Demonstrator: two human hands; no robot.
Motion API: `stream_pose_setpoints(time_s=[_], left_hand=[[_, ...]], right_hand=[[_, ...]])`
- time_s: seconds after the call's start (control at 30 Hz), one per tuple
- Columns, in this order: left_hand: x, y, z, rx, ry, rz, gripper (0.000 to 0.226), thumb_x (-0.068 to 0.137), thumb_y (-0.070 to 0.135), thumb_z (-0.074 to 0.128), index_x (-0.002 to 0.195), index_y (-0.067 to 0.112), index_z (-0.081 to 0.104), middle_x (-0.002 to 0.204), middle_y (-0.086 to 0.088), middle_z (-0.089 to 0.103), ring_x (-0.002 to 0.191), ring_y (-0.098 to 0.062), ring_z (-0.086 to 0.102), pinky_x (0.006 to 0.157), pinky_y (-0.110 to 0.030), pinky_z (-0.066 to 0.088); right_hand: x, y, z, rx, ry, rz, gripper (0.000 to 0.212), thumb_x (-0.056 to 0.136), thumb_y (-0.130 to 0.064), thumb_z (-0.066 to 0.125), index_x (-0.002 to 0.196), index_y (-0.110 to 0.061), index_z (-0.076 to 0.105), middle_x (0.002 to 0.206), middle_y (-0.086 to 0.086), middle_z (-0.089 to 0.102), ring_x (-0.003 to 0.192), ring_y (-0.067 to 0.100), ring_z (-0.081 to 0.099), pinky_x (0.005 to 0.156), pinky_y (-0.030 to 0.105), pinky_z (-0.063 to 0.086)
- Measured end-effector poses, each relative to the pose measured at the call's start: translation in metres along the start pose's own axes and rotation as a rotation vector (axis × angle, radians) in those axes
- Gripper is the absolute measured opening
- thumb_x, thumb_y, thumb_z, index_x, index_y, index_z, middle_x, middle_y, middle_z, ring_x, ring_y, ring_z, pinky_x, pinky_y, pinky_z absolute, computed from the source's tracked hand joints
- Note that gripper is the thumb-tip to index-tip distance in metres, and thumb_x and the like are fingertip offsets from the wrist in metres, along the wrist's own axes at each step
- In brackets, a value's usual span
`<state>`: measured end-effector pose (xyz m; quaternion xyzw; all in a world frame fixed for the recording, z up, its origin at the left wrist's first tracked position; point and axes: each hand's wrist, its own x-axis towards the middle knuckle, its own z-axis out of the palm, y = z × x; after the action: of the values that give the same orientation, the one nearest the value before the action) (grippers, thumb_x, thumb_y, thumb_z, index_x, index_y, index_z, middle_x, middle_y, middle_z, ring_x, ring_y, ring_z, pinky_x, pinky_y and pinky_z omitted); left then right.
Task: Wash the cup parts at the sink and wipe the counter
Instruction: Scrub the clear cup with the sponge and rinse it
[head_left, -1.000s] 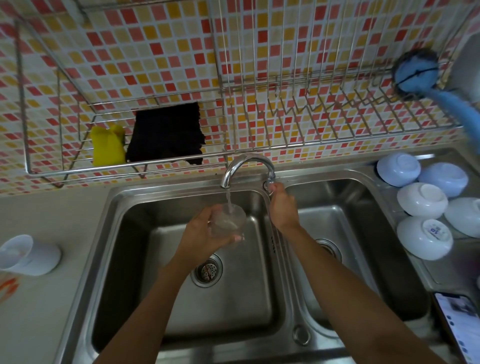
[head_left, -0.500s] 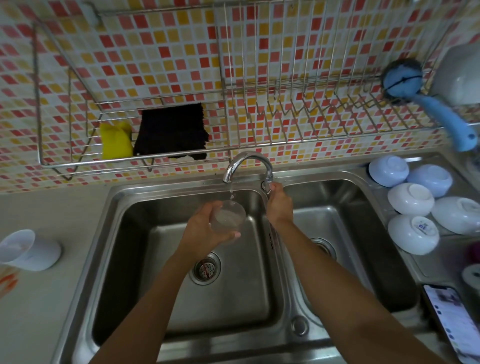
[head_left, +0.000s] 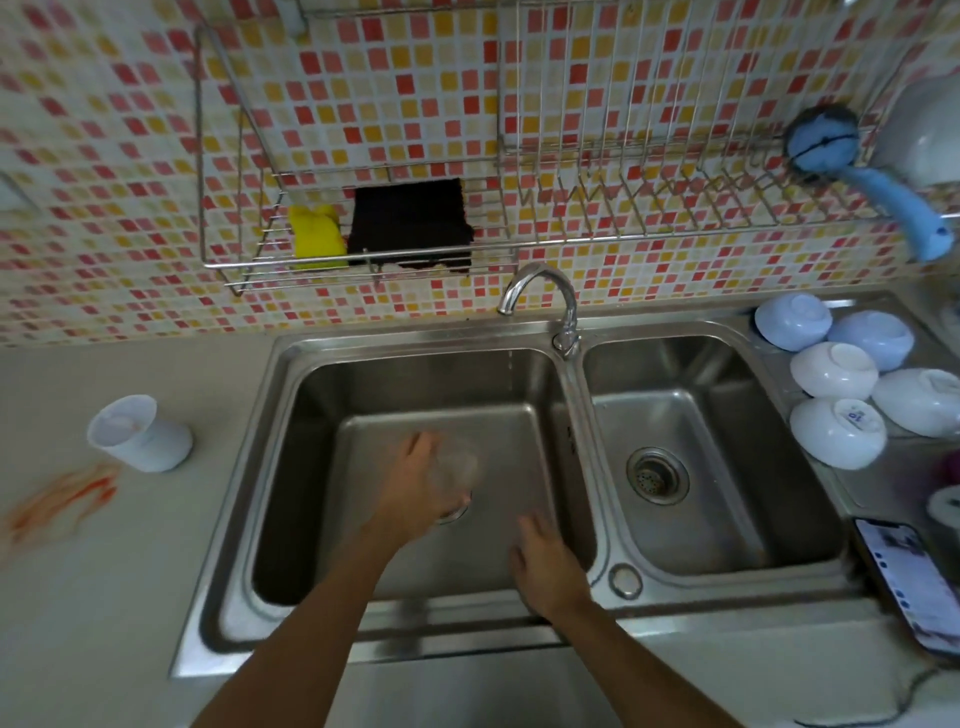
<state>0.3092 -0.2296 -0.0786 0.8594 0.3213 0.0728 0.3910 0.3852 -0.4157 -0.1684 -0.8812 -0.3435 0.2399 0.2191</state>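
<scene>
While held low over the left basin (head_left: 291, 467) of the steel sink, just above the drain, blurred clear cup part (head_left: 453, 470), gripped by left hand (head_left: 415, 488) with fingers curled round its side. Cannot tell whether water inside, too blurred. Right hand (head_left: 545, 566) near the front wall of the same basin, apart from the cup part, holding nothing; fingers look relaxed, pointing toward the basin floor, a loose and wide grip. Both forearms reaching in from the bottom edge.

Above the divider between the 2 basins, curved tap (head_left: 540, 291), spout turned to the left basin; thin trickle visible under it. Right basin (head_left: 675, 545) with its own drain (head_left: 657, 475).

On the counter (head_left: 104, 571) left of the sink, white cup (head_left: 140, 434) lying tilted, mouth toward the camera, and just in front of it an orange-red smear (head_left: 67, 499).

On the wire rack (head_left: 218, 265) at the tiled wall: yellow sponge (head_left: 317, 236) touching a black cloth (head_left: 410, 223); further right, blue brush (head_left: 852, 171) hanging.

On the drainboard right of the sink, 5 bowls (head_left: 836, 431) upside down, touching each other. Near the front right corner, phone (head_left: 904, 582) with lit screen.
</scene>
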Motion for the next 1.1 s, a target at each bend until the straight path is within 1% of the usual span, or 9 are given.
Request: stream_pose_setpoints(time_s=[0.07,0.13,0.37,0.53,0.67,0.77,0.93,1.0,1.1], left_hand=[[-0.011,-0.016,0.002,0.129,-0.052,-0.041,0.084,0.059,0.033,0.088,0.131,0.027,0.043,0.129,0.006,0.04,0.119,-0.02,0.046,0.101,-0.038,0.04],[-0.019,-0.026,0.001,0.35,-0.107,-0.061,0.082,0.064,0.038,0.083,0.133,0.034,0.039,0.136,0.007,0.037,0.125,-0.019,0.041,0.104,-0.044,0.03],[-0.028,-0.046,-0.001,0.69,-0.194,0.032,0.075,0.066,0.052,0.074,0.131,0.036,0.042,0.132,0.005,0.042,0.119,-0.021,0.043,0.094,-0.041,0.031],[-0.029,-0.053,-0.001,0.923,-0.223,0.108,0.074,0.068,0.043,0.075,0.132,0.032,0.04,0.131,0.0,0.04,0.118,-0.024,0.04,0.094,-0.043,0.032],[-0.029,-0.044,-0.004,1.112,-0.201,0.225,0.062,0.078,0.026,0.071,0.132,0.026,0.042,0.133,-0.003,0.04,0.121,-0.027,0.039,0.099,-0.045,0.031],[-0.027,-0.04,-0.007,1.193,-0.189,0.345,0.051,0.081,0.026,0.068,0.128,0.023,0.049,0.132,-0.004,0.045,0.121,-0.027,0.044,0.099,-0.046,0.035],[-0.031,-0.037,-0.008,1.324,-0.218,0.559,0.043,0.081,0.022,0.066,0.123,0.02,0.057,0.128,-0.004,0.054,0.121,-0.025,0.05,0.097,-0.045,0.043],[-0.033,-0.043,-0.005,1.339,-0.225,0.565,0.044,0.086,0.015,0.058,0.129,0.018,0.051,0.134,-0.006,0.049,0.127,-0.027,0.045,0.1,-0.047,0.04],[-0.037,-0.043,-0.01,1.278,-0.17,0.46,0.053,0.078,0.019,0.07,0.127,0.022,0.051,0.132,-0.005,0.049,0.125,-0.026,0.045,0.097,-0.046,0.04]], right_hand=[[-0.005,-0.004,0.007,-0.037,-0.067,0.005,0.046,0.096,-0.026,0.046,0.141,-0.018,0.038,0.16,0.006,0.016,0.128,0.029,0.048,0.1,0.035,0.044],[-0.007,-0.009,0.006,-0.05,-0.115,0.048,0.048,0.097,-0.029,0.044,0.143,-0.019,0.036,0.16,0.005,0.015,0.131,0.029,0.045,0.103,0.035,0.042],[-0.008,-0.017,0.001,-0.128,-0.151,0.143,0.047,0.097,-0.032,0.042,0.142,-0.02,0.039,0.159,0.004,0.02,0.128,0.031,0.048,0.101,0.037,0.041],[-0.007,-0.016,0.003,-0.139,-0.13,0.144,0.046,0.096,-0.03,0.042,0.14,-0.018,0.042,0.156,0.003,0.026,0.122,0.032,0.053,0.098,0.037,0.043],[-0.008,-0.017,0.003,-0.15,-0.098,0.123,0.041,0.095,-0.027,0.041,0.135,-0.015,0.046,0.144,0.004,0.045,0.114,0.032,0.057,0.092,0.036,0.045],[-0.009,-0.019,0.002,-0.163,-0.09,0.142,0.041,0.096,-0.027,0.04,0.135,-0.015,0.046,0.135,0.009,0.054,0.114,0.033,0.057,0.091,0.037,0.046],[-0.007,-0.019,0.005,-0.185,-0.118,0.146,0.042,0.098,-0.03,0.036,0.135,-0.014,0.045,0.141,0.012,0.048,0.125,0.033,0.049,0.097,0.04,0.043],[-0.007,-0.018,0.006,-0.189,-0.122,0.138,0.044,0.098,-0.029,0.035,0.137,-0.012,0.043,0.145,0.012,0.044,0.133,0.032,0.041,0.105,0.041,0.037],[-0.006,-0.016,0.008,-0.171,-0.118,0.125,0.046,0.097,-0.026,0.035,0.14,-0.011,0.042,0.147,0.01,0.042,0.138,0.028,0.035,0.109,0.04,0.033]])
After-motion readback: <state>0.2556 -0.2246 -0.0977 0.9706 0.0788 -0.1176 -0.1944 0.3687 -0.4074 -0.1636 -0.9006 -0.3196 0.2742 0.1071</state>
